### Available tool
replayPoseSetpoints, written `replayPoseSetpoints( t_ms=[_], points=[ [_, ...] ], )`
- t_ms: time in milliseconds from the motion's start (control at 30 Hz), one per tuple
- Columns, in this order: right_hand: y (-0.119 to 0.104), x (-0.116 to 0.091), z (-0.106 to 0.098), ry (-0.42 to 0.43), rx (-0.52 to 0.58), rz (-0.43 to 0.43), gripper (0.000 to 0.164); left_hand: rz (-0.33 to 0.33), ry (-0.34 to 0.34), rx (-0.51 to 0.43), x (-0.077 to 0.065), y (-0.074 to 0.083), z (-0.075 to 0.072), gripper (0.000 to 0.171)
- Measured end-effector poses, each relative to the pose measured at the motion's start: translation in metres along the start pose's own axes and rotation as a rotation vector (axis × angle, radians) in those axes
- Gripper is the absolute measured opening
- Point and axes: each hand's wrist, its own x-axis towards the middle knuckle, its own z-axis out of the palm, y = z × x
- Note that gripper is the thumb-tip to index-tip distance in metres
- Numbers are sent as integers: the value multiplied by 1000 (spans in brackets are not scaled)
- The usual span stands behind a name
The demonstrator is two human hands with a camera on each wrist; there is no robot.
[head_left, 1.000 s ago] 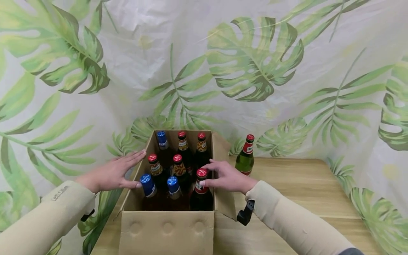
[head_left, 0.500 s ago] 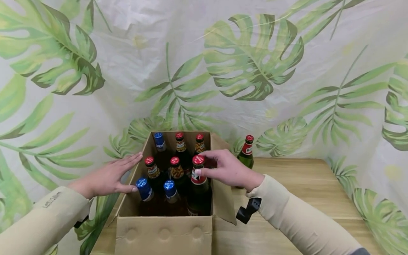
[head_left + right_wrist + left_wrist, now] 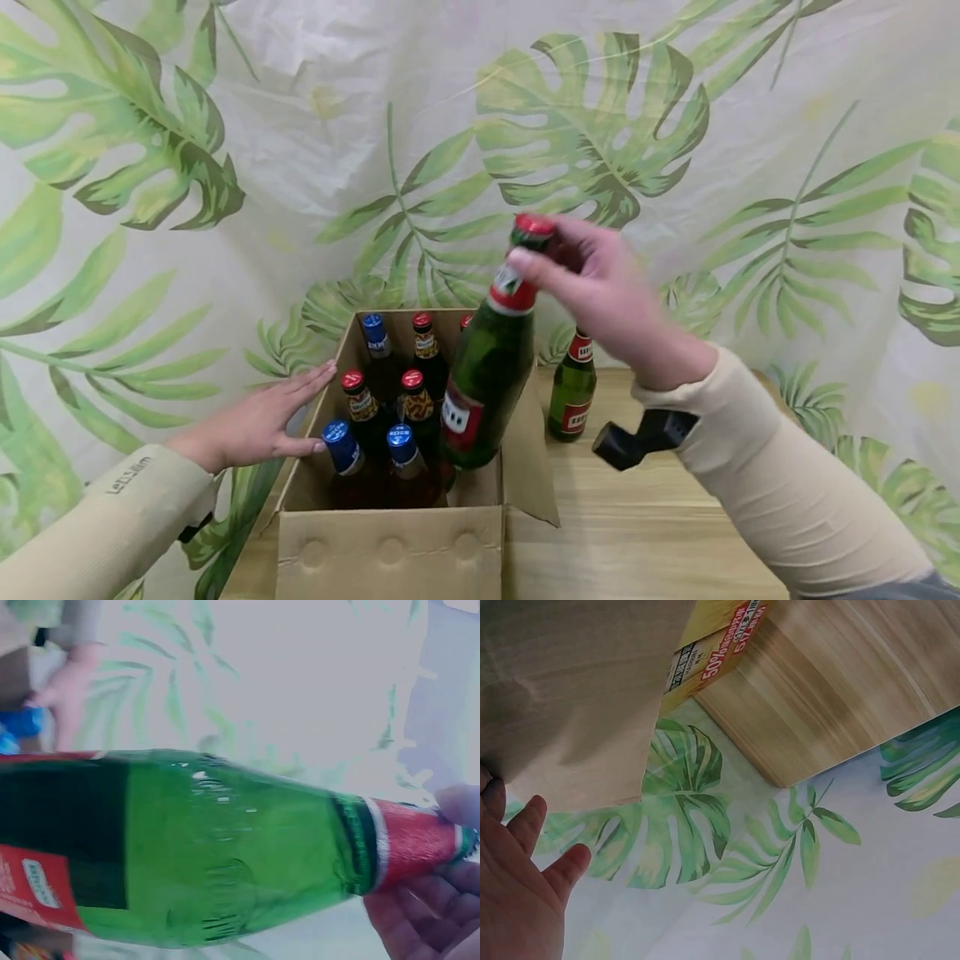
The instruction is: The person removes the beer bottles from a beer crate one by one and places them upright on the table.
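My right hand [image 3: 611, 292] grips a green beer bottle [image 3: 487, 375] by its neck, just under the red cap. The bottle hangs tilted above the cardboard box [image 3: 390, 546], its base over the box's right side. In the right wrist view the bottle [image 3: 225, 855] fills the middle, with fingers [image 3: 420, 915] around its red neck label. My left hand [image 3: 262, 417] rests at the box's left edge with fingers extended, its thumb beside a blue-capped bottle [image 3: 343, 446]. Several bottles with red or blue caps stand inside the box; the lifted one partly hides a back-right bottle.
Another green bottle [image 3: 573, 387] with a red label stands upright on the wooden table [image 3: 637, 517], right of the box. The box's right flap [image 3: 528, 458] is folded outward. A leaf-patterned cloth [image 3: 420, 167] hangs behind.
My right hand has pulled the green bottle up from the box's front right corner and moved up and right with it. The left hand has stayed at the box's left edge.
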Motion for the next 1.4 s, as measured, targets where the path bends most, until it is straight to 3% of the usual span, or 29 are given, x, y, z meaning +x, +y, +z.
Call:
replayPoseSetpoints(
  t_ms=[100,167,333,433,633,733,900,1200,1400],
  points=[
    [-13,0,-13,141,-42,-50,28,2,5,-1,-1,0,0,100],
    [-18,-3,-21,189,-133,-74,25,2,8,3,-1,1,0,100],
    [-7,-11,-36,184,-373,-72,21,-3,4,4,0,0,1,100],
    [12,-20,-47,165,-430,5,23,-7,2,-1,0,-1,1,100],
    [58,-40,-72,150,-463,262,35,-7,26,11,-1,-4,1,97],
    [81,-46,-78,123,-495,335,38,-7,27,14,-2,-3,2,97],
    [115,-53,-86,119,-543,389,38,2,18,-3,-1,0,1,98],
    [161,-48,-111,105,-589,508,45,-11,35,11,2,2,3,95],
    [196,-48,-113,103,-654,502,35,-18,40,11,-2,2,4,95]
  ],
)
